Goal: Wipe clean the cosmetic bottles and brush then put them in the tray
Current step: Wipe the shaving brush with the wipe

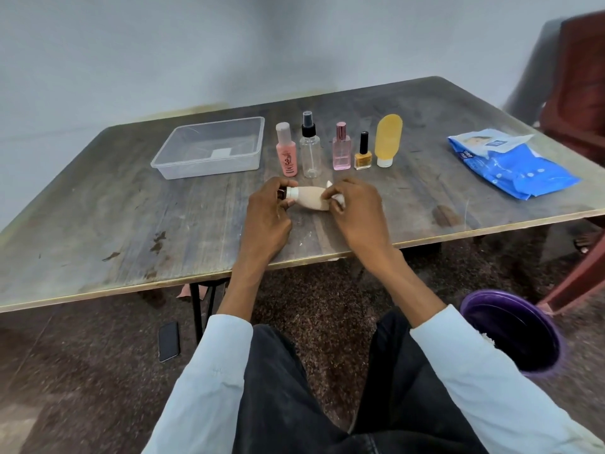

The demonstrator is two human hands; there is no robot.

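Sideways, beige bottle (310,198), white-capped.

You had soft, even, rather dim indoor light, no hard shadows on table (98,231). Faint pale sheen lay across worn tabletop, strongest toward far edge. Wide-angle lens bent table edges and stretched your sleeves (203,381) at bottom corners. Centre stayed fairly sharp; chair (579,83) at upper right smeared and blurred. Wall (163,44) looked flat, grey-blue, slightly vignetted toward corners.

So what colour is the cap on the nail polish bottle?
Black, above yellow polish; the nail polish bottle shows in the head view.
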